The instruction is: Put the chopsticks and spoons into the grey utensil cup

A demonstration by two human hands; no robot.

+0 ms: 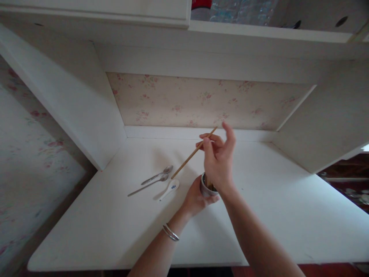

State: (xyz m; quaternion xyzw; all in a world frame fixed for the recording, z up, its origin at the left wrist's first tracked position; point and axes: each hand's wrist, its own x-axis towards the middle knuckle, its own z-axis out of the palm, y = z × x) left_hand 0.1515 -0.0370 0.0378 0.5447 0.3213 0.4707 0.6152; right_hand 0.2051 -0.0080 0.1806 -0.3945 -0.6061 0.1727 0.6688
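My right hand [218, 157] is raised above the white counter and pinches a wooden chopstick [188, 157], which slants down to the left. Just below it, my left hand [195, 200] wraps around a small metal cup [205, 188] that stands on the counter with brown sticks inside. Two thin bangles circle my left wrist. Left of the cup lie two metal spoons [157, 177] and a white ceramic spoon [170, 189] with a blue mark.
The white counter [276, 215] sits in a recess with white side panels and a floral-papered back wall [201, 102]. A shelf above holds a red object and plastic-wrapped items [239, 9]. Floral wallpaper runs down the left.
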